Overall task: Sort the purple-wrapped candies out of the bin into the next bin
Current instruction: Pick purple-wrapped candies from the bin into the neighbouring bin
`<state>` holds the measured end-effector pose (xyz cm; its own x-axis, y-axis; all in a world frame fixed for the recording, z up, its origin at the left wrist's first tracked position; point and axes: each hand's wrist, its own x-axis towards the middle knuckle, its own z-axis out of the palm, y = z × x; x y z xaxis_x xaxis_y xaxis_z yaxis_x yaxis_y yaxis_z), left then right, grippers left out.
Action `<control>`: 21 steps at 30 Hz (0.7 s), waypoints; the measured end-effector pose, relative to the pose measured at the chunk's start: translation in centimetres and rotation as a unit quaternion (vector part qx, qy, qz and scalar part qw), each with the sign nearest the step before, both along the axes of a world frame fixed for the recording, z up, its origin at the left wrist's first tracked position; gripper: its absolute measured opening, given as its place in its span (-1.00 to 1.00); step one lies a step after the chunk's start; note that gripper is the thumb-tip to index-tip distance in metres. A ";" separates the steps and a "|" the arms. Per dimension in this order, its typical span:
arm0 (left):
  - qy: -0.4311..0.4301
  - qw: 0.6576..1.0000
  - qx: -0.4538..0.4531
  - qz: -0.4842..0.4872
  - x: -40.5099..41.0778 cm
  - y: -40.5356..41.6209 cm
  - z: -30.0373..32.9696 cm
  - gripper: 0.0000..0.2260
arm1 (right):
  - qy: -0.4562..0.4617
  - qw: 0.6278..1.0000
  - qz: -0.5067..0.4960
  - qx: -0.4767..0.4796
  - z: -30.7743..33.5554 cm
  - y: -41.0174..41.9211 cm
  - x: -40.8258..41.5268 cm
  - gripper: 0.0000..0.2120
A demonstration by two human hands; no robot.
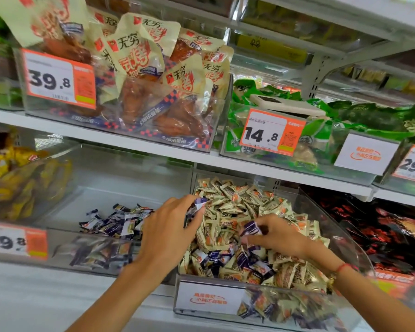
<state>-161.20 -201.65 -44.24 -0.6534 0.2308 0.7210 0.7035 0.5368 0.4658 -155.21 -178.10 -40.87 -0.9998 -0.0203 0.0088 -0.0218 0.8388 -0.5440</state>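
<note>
A clear bin on the lower shelf is heaped with cream-wrapped candies, with some purple-wrapped ones mixed in near its front. My left hand hovers at the bin's left edge and grips a purple candy in its fingers. My right hand is over the middle of the heap and pinches another purple candy. The clear bin to the left holds a small pile of purple candies.
Yellow snack bags fill the bin at far left, red-black packs the bin at right. The upper shelf carries bins of chicken packs and green packs, with price tags on their fronts. A white shelf edge runs above the candy bins.
</note>
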 end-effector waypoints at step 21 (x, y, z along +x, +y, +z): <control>-0.187 0.952 -0.212 0.121 -4.7 -6.6 -2.1 -0.47 | 0.120 0.984 0.098 0.087 1.6 -13.8 -8.2 -0.59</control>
